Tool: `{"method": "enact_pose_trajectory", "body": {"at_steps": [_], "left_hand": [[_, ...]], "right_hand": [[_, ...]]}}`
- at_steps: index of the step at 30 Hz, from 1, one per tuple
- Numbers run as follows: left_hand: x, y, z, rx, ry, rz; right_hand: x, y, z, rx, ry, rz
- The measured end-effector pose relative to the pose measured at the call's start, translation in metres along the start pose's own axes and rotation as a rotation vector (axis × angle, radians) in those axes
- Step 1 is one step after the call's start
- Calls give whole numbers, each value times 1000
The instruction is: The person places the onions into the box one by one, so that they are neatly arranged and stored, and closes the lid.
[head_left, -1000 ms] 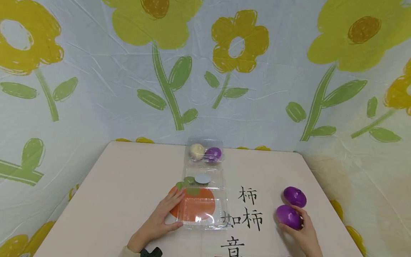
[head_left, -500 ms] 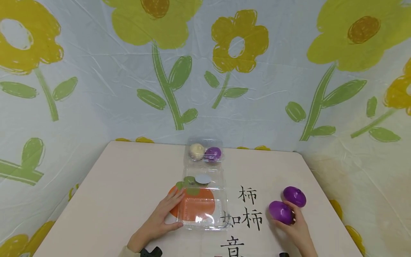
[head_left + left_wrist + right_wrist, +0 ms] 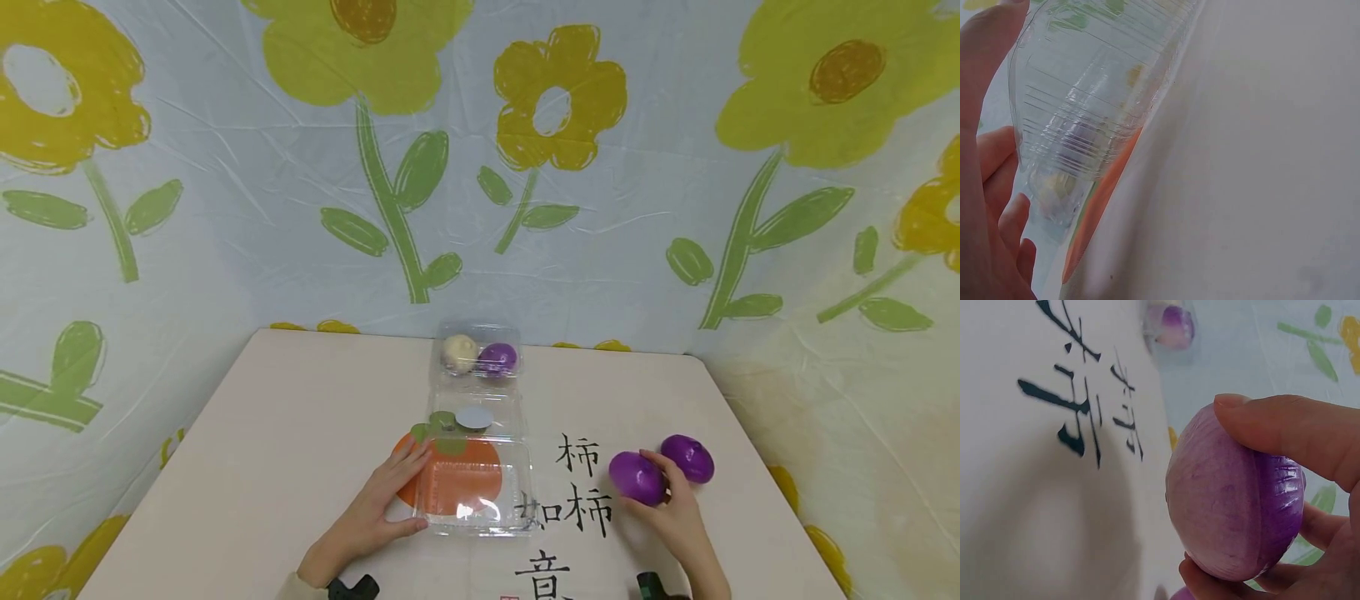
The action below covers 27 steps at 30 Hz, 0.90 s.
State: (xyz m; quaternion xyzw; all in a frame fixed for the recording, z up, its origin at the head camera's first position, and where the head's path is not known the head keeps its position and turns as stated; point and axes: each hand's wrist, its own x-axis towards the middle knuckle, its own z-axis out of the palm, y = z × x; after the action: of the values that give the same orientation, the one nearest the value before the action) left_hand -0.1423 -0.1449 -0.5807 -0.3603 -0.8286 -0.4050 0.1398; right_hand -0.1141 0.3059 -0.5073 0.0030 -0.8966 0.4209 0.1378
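My right hand [image 3: 670,504] grips a purple onion [image 3: 636,477], held just above the table beside the black characters. In the right wrist view the thumb and fingers [image 3: 1285,428] wrap that onion [image 3: 1235,500]. A second purple onion [image 3: 688,457] lies on the table just right of it. My left hand [image 3: 375,508] rests with straight fingers against the left front corner of an open, empty clear plastic box [image 3: 476,496]. The left wrist view shows the ribbed box wall [image 3: 1091,112] between my thumb and fingers [image 3: 1004,187].
The box's lid [image 3: 474,417], with a grey round sticker, lies folded back behind it. Farther back stands a shut clear box [image 3: 480,357] holding a beige bulb and a purple onion. The pale table [image 3: 285,433] has an orange fruit print; flowered cloth hangs all round.
My right hand has lifted the nearer purple onion and carried it left and slightly away, past the other onion. The left hand and the box have stayed still.
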Motion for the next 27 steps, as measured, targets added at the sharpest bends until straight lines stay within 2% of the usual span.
{"method": "enact_pose_trajectory", "body": {"at_steps": [8,18,27], "left_hand": [[0,0,0,-7,-1,-11],[-1,-1,1,-41,2,-22],[-1,1,0,-32,3,-46]], "right_hand": [[9,-17,4,2,-50,-22],[17,-46,16,86,-103,-61],[21,-71,33,155,-146,-156]]}}
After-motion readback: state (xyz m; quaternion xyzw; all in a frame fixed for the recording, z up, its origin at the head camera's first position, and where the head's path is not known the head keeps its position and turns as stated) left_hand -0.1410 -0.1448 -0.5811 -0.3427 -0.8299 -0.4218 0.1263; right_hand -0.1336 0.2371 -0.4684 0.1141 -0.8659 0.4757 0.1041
